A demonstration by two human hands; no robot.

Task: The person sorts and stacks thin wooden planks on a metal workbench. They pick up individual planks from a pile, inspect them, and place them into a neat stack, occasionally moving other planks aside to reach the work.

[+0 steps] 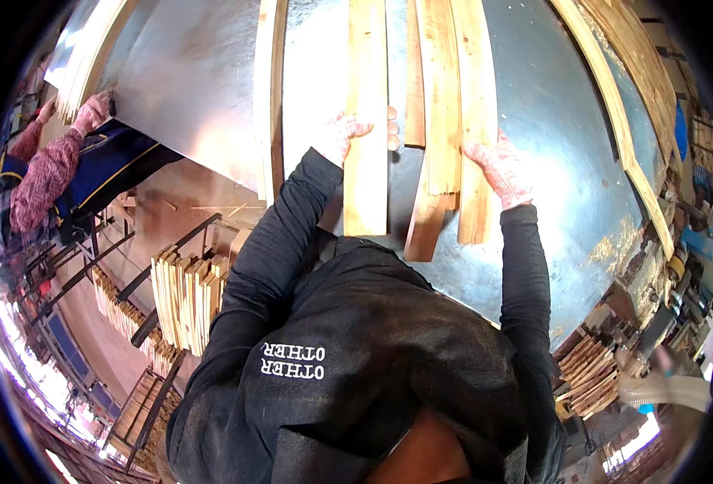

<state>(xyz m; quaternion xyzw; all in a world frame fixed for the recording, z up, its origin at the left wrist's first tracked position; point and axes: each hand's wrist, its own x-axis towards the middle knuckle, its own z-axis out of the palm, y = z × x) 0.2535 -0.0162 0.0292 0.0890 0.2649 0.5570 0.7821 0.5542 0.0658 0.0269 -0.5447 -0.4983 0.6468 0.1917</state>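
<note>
Both my hands wear pink knitted gloves and reach onto a grey metal table (550, 137). My left hand (342, 135) grips the left edge of a long pale wooden plank (367, 113) that runs away from me. My right hand (501, 171) presses against the right side of a bundle of several narrower wooden strips (451, 121) lying beside that plank. The near ends of the plank and strips overhang the table edge towards my black hooded top.
Another thin strip (269, 97) lies left of the plank. More boards (614, 89) run along the table's right side. A stack of cut strips (185, 298) stands on a rack at lower left. Another person's gloved hand (92, 111) rests at the table's far left.
</note>
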